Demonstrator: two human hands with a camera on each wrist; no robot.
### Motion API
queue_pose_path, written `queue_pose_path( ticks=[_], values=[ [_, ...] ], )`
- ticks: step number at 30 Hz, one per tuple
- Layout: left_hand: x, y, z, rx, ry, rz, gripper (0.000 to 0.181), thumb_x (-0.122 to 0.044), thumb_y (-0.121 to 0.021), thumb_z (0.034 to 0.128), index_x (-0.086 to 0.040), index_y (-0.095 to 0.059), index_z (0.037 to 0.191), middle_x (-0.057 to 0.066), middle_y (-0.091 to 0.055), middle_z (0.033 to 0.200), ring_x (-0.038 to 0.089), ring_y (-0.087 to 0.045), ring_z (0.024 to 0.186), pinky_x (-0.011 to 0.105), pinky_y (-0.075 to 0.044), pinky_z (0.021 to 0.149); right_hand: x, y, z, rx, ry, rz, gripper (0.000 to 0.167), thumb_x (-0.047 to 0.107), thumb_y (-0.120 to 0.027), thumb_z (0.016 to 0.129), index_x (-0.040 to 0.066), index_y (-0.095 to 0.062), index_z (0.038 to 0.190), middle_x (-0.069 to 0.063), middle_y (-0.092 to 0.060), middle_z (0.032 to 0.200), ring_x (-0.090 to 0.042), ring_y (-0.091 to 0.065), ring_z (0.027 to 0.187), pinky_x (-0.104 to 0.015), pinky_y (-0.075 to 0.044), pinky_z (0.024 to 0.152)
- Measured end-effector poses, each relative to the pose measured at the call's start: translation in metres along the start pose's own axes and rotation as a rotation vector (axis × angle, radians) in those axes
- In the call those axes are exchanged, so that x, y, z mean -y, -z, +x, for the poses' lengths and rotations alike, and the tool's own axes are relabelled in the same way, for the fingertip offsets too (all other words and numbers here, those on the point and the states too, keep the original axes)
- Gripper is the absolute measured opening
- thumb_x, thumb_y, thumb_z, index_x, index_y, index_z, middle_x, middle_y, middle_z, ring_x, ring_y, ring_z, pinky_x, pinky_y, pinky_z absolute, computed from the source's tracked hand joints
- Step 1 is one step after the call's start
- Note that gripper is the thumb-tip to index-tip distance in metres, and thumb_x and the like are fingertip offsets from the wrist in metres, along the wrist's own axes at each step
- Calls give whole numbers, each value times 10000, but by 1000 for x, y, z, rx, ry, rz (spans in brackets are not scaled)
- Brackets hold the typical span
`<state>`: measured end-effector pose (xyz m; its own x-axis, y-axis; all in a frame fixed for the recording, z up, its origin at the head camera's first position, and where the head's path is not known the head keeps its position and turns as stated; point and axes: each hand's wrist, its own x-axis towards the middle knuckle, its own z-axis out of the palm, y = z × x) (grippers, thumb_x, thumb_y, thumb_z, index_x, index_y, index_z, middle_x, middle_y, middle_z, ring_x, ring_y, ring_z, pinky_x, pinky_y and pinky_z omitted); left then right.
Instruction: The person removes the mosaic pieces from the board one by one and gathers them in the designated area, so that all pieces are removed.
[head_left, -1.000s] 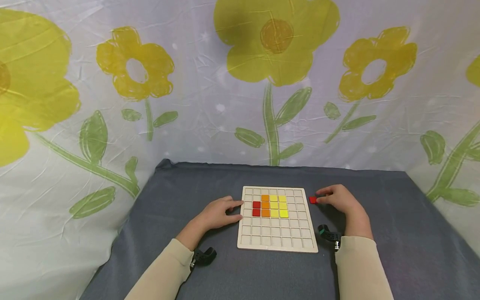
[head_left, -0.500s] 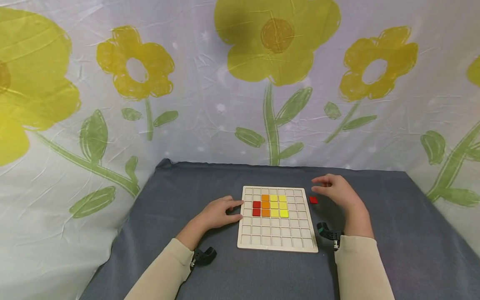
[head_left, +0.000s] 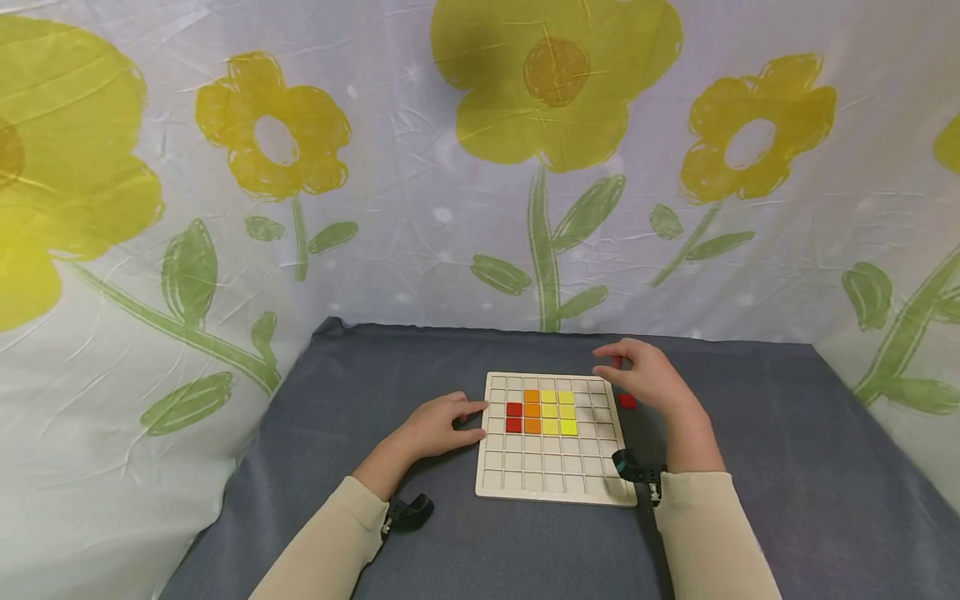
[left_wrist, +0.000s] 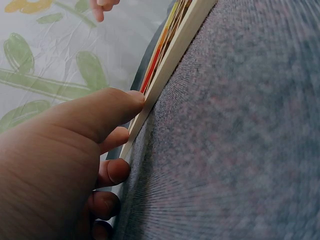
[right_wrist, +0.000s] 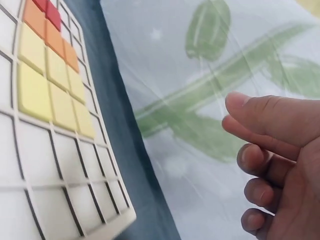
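- Gridded board, pale, lies flat on dark cloth, between the person's two hands; patterned backdrop of yellow flowers rises behind.
- Far left: pale left sleeve, then a black left wrist device low over the cloth.
- Left hand: thumb and index spread apart, both tips against the board's left edge. From the left wrist, thumb tip rests on the rim; the lower fingers bend loosely beside it.
- Board, therefore, sits immediately to the right of this hand's fingertips, touched at the side rather than gripped around.
- Two red tiles come next, in one column inside the grid, just right of the left fingertips.
- Three orange tiles form the adjoining column, reaching one row farther away than the red.
- Six yellow tiles fill two columns of three beside the orange.
- Right hand is raised at the board's far right corner, thumb and index tips apart, remaining fingers bent.
- Black right wrist device overlaps the board's right edge in the head view.
- Loose red tile lies on the cloth just beside that edge, outside the grip, nearer the person than those fingertips.
- Right sleeve closes the row.
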<state>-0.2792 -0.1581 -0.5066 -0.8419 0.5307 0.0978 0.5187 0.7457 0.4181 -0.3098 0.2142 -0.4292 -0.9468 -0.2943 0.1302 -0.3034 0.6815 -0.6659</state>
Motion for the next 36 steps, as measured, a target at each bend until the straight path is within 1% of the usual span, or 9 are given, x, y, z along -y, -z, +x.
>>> queue_pose_path(
  ticks=[4, 6, 9, 11, 17, 23, 26, 30, 36],
  values=[
    [0, 0, 0, 3, 0, 7, 538, -413, -711, 978, -197, -610, 1460, -33, -478, 836, 99, -381, 666, 296, -329, 635, 7, -9, 4, 18, 29, -18, 376, 267, -739, 978, 115, -703, 1320, -54, -518, 935, -230, -429, 668, -406, -399, 637],
    [1, 0, 0, 6, 1, 15, 542, -416, -713, 976, -202, -606, 1463, -33, -477, 833, 98, -378, 663, 294, -326, 632, 12, -14, 5, 28, 49, -22, 367, 252, -739, 978, 112, -707, 1315, -52, -512, 935, -240, -435, 712, -413, -394, 657],
    [2, -1, 1, 11, 5, 24, 549, -428, -711, 975, -214, -600, 1468, -39, -471, 830, 92, -372, 658, 287, -320, 626, 18, -21, 8, 47, 83, -33, 358, 243, -737, 979, 98, -711, 1305, -48, -497, 917, -247, -438, 738, -422, -389, 674],
    [2, -1, 1, 12, 7, 22, 547, -429, -710, 975, -216, -601, 1467, -40, -469, 829, 91, -371, 656, 287, -319, 623, 22, -26, 9, 55, 114, -45, 356, 247, -739, 977, 85, -717, 1293, -44, -484, 889, -245, -432, 797, -432, -367, 708],
    [2, -1, 1, 12, 12, 17, 544, -425, -713, 974, -216, -606, 1464, -35, -474, 830, 94, -374, 658, 291, -323, 625, 28, -44, 15, 83, 167, -106, 369, 254, -735, 979, 67, -720, 1296, -29, -498, 871, -217, -427, 794, -415, -365, 696],
    [2, -1, 1, 12, 20, 21, 550, -434, -714, 972, -221, -604, 1467, -49, -469, 831, 94, -383, 660, 290, -329, 625, 33, -60, 18, 121, 183, -164, 369, 257, -720, 990, 54, -718, 1298, -18, -538, 924, -226, -444, 857, -407, -375, 724],
    [3, -2, 1, 14, 23, 26, 549, -436, -713, 972, -229, -603, 1468, -59, -465, 831, 91, -386, 661, 286, -329, 624, 34, -67, 19, 147, 193, -189, 363, 236, -719, 989, 42, -715, 1297, -24, -537, 920, -231, -448, 864, -400, -381, 717],
    [3, -3, 2, 18, 29, 29, 550, -439, -713, 971, -232, -601, 1469, -63, -464, 832, 94, -392, 661, 282, -329, 619, 36, -75, 19, 170, 177, -221, 368, 223, -735, 978, 50, -716, 1302, -37, -552, 944, -237, -456, 895, -390, -397, 731],
    [3, -2, 2, 18, 26, 32, 553, -445, -711, 971, -231, -601, 1469, -76, -451, 826, 91, -391, 660, 281, -331, 617, 34, -86, 21, 201, 151, -291, 415, 239, -727, 985, 54, -685, 1354, -61, -544, 992, -239, -412, 887, -380, -365, 745]
  ],
)
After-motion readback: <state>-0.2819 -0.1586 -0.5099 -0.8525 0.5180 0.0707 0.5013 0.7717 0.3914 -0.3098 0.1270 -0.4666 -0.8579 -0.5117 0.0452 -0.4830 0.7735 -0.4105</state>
